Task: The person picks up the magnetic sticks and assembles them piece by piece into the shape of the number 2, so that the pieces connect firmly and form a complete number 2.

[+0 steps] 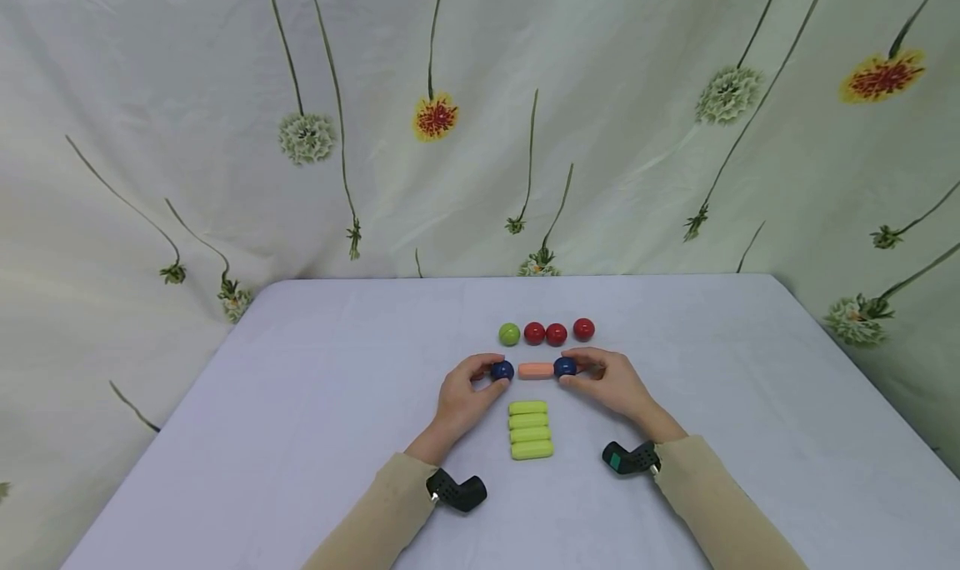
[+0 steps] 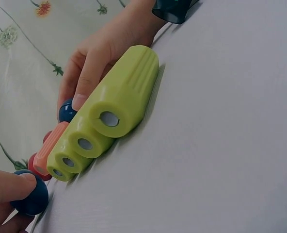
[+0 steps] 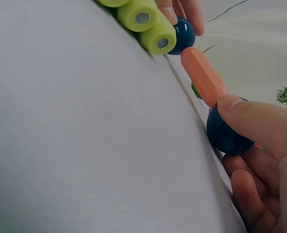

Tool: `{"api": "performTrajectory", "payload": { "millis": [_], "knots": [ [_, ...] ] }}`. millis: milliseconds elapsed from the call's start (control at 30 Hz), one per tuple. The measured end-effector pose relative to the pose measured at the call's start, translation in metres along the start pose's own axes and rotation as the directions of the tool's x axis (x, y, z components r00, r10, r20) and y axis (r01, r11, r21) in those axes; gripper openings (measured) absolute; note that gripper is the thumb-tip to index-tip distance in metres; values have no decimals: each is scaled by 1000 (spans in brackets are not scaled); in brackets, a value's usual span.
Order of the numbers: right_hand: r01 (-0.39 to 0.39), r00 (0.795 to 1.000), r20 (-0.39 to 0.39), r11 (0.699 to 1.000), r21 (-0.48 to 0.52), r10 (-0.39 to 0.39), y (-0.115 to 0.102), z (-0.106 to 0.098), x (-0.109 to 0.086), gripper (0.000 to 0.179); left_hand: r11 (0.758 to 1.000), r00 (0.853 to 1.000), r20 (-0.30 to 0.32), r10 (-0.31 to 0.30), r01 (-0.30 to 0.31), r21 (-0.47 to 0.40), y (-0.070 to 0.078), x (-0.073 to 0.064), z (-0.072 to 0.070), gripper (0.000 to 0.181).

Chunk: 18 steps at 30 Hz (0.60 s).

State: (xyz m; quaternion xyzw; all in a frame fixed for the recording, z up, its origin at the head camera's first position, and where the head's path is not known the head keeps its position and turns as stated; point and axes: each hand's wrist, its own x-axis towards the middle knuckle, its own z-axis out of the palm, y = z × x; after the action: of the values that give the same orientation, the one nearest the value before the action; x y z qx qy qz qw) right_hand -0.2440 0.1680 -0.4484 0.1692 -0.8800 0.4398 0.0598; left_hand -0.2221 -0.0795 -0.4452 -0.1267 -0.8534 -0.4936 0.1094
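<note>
Pale tbl [image 1: 337,370]: both hands [image 1: 463,391] [image 1: 609,380] in pinch grip on blue balls [image 1: 503,371] [image 1: 564,367], 1 ea., orange rod [image 1: 536,371] btwn

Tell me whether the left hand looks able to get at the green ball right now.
Probably not while it is occupied: the left hand pinches a blue ball. With that released, the way looks free: the green ball lies just beyond, nothing else between.

Ribbed orange rod [image 1: 536,371] lies crosswise; glossy blue balls [image 1: 503,371] flank it
</note>
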Motion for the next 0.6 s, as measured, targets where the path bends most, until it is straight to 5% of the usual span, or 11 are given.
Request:
{"api": "performTrajectory", "payload": {
  "millis": [600],
  "knots": [
    [3, 1000, -3, 1000, -4, -3, 0, 0, 0, 38, 1000, 1000, 28, -6, 6, 0, 0, -1, 0, 34]
  ]
}}
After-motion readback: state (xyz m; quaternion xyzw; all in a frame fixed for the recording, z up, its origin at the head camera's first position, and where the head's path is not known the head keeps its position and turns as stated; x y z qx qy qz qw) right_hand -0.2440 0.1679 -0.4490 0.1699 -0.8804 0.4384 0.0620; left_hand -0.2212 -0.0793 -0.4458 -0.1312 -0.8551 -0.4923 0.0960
